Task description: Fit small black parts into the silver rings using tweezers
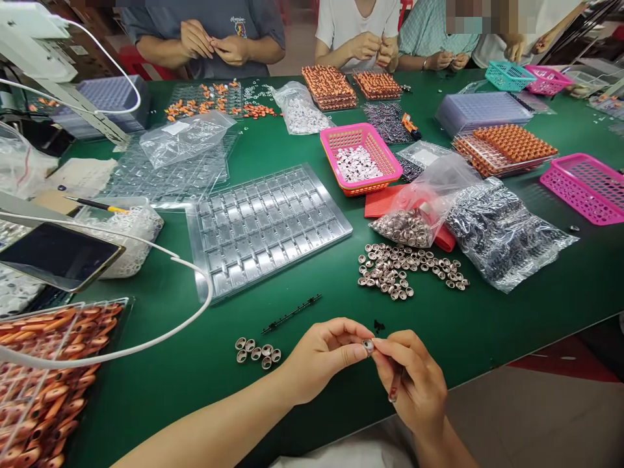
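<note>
My left hand [319,357] pinches a small silver cup-shaped metal part [368,346] between thumb and forefinger. The fingertips of my right hand [414,377] meet it from the other side. Out of the curled fingers of that same hand pokes a slim reddish-brown piece [394,389]; the rest of it is hidden. Just beyond my hands lie tiny black bits [379,326]. A thin black strip with small nubs [291,314] rests to the left, near a group of several silver cups [256,353]. A larger scatter of such cups [394,273] spreads farther out.
A clear compartment tray [273,227] lies ahead on the green table. Pink baskets [361,185] [585,188], a bag of black parts [511,234] and a bag of cups [409,224] stand beyond. At left are a phone [61,255], a white cable [207,286] and orange-brown parts [43,390]. Co-workers sit opposite.
</note>
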The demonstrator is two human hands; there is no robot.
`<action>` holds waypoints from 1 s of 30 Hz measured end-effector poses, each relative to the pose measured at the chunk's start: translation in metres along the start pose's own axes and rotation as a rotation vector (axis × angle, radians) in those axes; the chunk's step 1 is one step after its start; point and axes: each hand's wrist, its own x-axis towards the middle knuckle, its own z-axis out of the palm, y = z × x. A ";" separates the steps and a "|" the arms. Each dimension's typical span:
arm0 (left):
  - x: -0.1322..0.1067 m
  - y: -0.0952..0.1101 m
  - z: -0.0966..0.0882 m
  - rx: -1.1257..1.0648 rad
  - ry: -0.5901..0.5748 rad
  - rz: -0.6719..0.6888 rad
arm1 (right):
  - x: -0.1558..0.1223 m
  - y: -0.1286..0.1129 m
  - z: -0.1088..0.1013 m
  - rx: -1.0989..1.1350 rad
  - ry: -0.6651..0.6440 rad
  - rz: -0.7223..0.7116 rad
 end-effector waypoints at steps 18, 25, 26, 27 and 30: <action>0.000 0.003 0.002 0.106 0.032 -0.019 | 0.001 0.001 0.001 0.012 -0.025 0.017; -0.001 0.001 0.002 0.028 0.021 0.012 | 0.000 0.000 0.002 0.012 -0.016 0.063; -0.001 0.001 0.002 0.027 0.022 0.020 | 0.000 0.000 0.002 0.013 -0.019 0.070; -0.002 0.001 0.003 0.027 0.021 0.029 | 0.000 0.000 0.002 0.017 -0.022 0.074; -0.002 0.001 0.003 0.022 0.017 0.052 | 0.000 -0.001 0.001 0.041 -0.039 0.090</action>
